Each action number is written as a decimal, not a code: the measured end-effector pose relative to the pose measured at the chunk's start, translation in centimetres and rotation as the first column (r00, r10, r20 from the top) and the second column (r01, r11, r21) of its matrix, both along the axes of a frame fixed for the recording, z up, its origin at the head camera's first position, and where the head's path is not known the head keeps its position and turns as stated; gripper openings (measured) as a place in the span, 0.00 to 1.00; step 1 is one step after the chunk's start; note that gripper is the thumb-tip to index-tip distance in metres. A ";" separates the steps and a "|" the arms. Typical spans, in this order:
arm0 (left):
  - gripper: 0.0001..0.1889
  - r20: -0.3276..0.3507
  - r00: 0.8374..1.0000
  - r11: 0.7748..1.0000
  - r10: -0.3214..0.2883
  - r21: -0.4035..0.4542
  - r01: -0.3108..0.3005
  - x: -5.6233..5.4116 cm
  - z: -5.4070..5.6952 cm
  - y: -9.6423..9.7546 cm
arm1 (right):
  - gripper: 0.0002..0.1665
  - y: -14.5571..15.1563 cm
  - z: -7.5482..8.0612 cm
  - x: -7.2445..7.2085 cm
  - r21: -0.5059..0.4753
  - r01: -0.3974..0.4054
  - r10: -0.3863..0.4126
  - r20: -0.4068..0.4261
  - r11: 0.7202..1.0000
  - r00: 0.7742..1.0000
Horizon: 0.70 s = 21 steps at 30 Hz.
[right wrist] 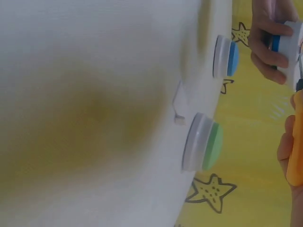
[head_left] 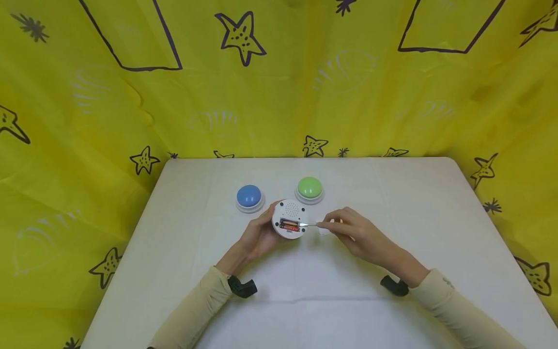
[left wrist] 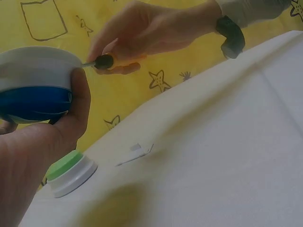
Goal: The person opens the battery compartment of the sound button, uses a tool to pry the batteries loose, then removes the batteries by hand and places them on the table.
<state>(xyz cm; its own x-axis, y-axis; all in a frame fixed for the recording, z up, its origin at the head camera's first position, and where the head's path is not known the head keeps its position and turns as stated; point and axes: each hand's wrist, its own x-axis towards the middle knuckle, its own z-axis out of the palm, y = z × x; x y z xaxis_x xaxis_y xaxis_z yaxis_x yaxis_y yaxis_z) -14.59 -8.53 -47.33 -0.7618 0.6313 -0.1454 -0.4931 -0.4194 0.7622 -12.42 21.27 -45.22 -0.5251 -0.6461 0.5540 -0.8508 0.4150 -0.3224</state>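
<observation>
My left hand [head_left: 260,238] grips a round push button [head_left: 291,210], its white underside with speaker holes turned up toward the head camera. The left wrist view shows its blue dome [left wrist: 35,100] facing down over the palm. In the uncovered compartment of the underside lie batteries [head_left: 289,225] with red and copper-coloured wrapping. My right hand [head_left: 355,235] holds a screwdriver [head_left: 307,224] by its orange and black handle [right wrist: 296,146]. The tip of its thin metal shaft is at the right end of the battery compartment.
A blue-domed button [head_left: 249,196] and a green-domed button [head_left: 310,188] stand upright on the white table [head_left: 348,310] beyond my hands. A small white battery cover [left wrist: 135,155] lies on the table near the green button. Yellow patterned cloth [head_left: 279,97] hangs behind and beside the table.
</observation>
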 end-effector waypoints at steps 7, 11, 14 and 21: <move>0.34 0.074 0.997 0.998 -0.017 0.062 0.012 0.3 0.2 0.2 | 0.27 0.0 -1.2 0.5 -0.063 0.007 -0.005 0.033 0.998 0.999; 0.34 0.099 0.995 0.995 -0.033 0.097 0.024 0.4 0.3 0.3 | 0.33 0.0 -1.7 0.8 -0.074 0.026 -0.023 0.038 0.997 0.999; 0.34 0.121 0.992 0.992 -0.040 0.122 0.025 0.5 0.4 0.3 | 0.21 0.0 -2.0 0.9 -0.082 0.032 -0.030 0.027 0.996 0.999; 0.35 0.142 0.988 0.990 -0.056 0.135 0.037 0.6 0.2 0.5 | 0.20 0.0 -2.5 1.3 -0.092 0.045 -0.046 -0.001 0.995 0.999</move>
